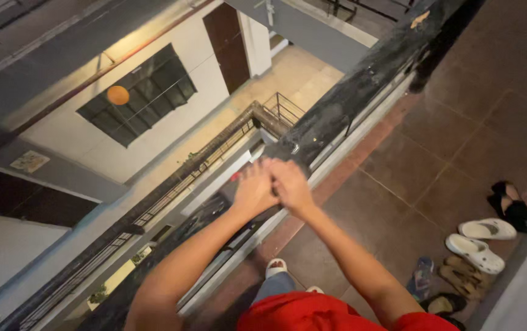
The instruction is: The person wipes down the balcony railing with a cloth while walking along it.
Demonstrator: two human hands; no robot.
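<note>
Both my arms reach forward over a dark stone-topped balcony railing (361, 79). My left hand (252, 190) and my right hand (291, 182) meet above the rail, fingers pressed together at the tips. Whether anything is held between them is hidden. Below me show a red shirt, grey trousers and white slippers (275, 267) on the brown tiled floor (459, 122).
Beyond the rail drops an open stairwell with lower-floor railings (226, 138), a dark window (141, 98) and a brown door (229, 46). Several pairs of footwear, among them white clogs (481, 242) and black shoes (508, 205), lie along the right wall.
</note>
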